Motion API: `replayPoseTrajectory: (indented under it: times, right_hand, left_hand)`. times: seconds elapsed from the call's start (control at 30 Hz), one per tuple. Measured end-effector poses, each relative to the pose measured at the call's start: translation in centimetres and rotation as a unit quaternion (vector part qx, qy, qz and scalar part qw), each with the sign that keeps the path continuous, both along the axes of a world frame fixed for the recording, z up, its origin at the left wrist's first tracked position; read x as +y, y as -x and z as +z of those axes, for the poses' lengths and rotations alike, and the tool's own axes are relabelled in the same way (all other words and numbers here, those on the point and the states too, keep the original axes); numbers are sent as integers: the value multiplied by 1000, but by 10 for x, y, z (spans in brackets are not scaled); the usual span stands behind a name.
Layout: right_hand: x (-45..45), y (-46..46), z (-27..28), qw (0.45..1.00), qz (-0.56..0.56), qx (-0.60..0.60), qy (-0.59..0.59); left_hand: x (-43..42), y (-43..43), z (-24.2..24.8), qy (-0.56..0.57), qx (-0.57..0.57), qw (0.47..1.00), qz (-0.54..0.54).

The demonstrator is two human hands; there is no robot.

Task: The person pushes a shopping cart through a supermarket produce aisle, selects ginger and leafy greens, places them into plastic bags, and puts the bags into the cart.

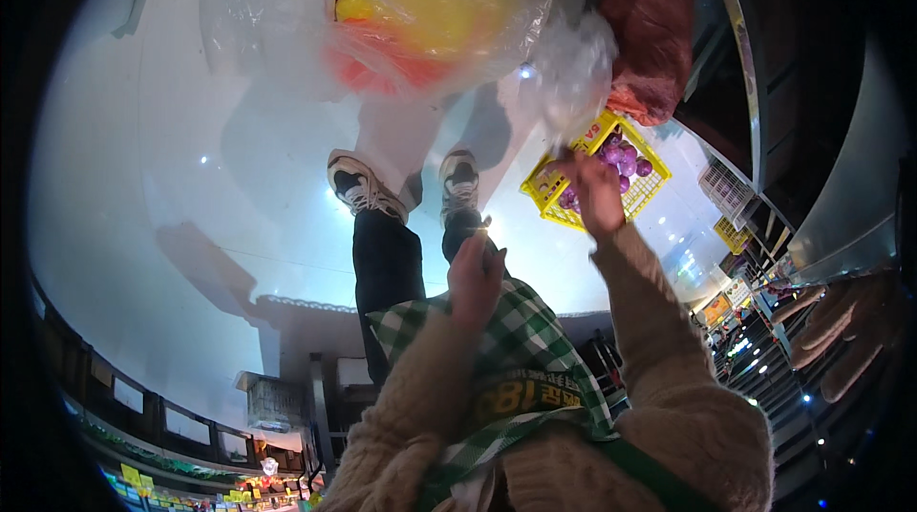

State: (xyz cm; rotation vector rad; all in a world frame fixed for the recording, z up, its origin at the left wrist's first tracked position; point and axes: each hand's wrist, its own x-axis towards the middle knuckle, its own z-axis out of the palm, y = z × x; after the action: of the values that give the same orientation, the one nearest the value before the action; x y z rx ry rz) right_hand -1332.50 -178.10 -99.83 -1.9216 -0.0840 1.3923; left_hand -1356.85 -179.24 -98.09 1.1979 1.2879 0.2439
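Note:
My right hand (600, 193), blurred by motion, is raised in front of a yellow plastic crate (648, 157). Its fingers close on the narrowed end of a clear plastic bag (573, 75), which extends upward in the picture. Round purple fruits (622, 157) lie in the crate behind it. Closer to my body, my left hand (476, 279) is in front of my lower leg with its fingers curled. A small bright glint shows at its fingertips; whether it holds something is unclear. At the top, a large translucent plastic bag (444, 25) contains yellow, red and orange items, blurred through the film.
Dark red cloth (648, 32) hangs beside the crate. A white basket (725, 189) and a smaller yellow crate (732, 234) stand farther right. Tan glove-like fingers (834, 340) show near the right rim. Behind me are a grey crate (272, 401) and lit shelves (272, 476). The floor (286, 247) is pale and reflective.

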Motion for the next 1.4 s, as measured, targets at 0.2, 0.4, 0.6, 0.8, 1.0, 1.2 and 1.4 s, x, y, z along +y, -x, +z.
replayPoseTrajectory:
  times: [0.2, 0.4, 0.6, 0.8, 1.0, 1.2, 1.4]
  right_hand:
    - [21, 72, 105, 854, 515, -63, -42]
    - [214, 98, 131, 717, 458, -451, -269]
    - [373, 168, 116, 615, 340, -472, -532]
    - [318, 137, 57, 466, 751, -458, -89]
    - [295, 111, 68, 445, 804, -387, 72]
    - [412, 133, 29, 831, 355, -336, -266]
    - [516, 124, -75, 738, 408, -528, -105]
  left_hand:
    - [11, -9, -1, -67, -97, 993, -12]
    - [16, -1, 0, 4, -13, 999, -35]
    - [33, 12, 6, 13, 10, 1000, -1]
    - [29, 19, -8, 19, 28, 999, -7]
    - [36, 27, -10, 35, 42, 998, 19]
    - [51, 34, -2, 71, 33, 997, -26]
    - [57, 43, -4, 58, 29, 998, -23]
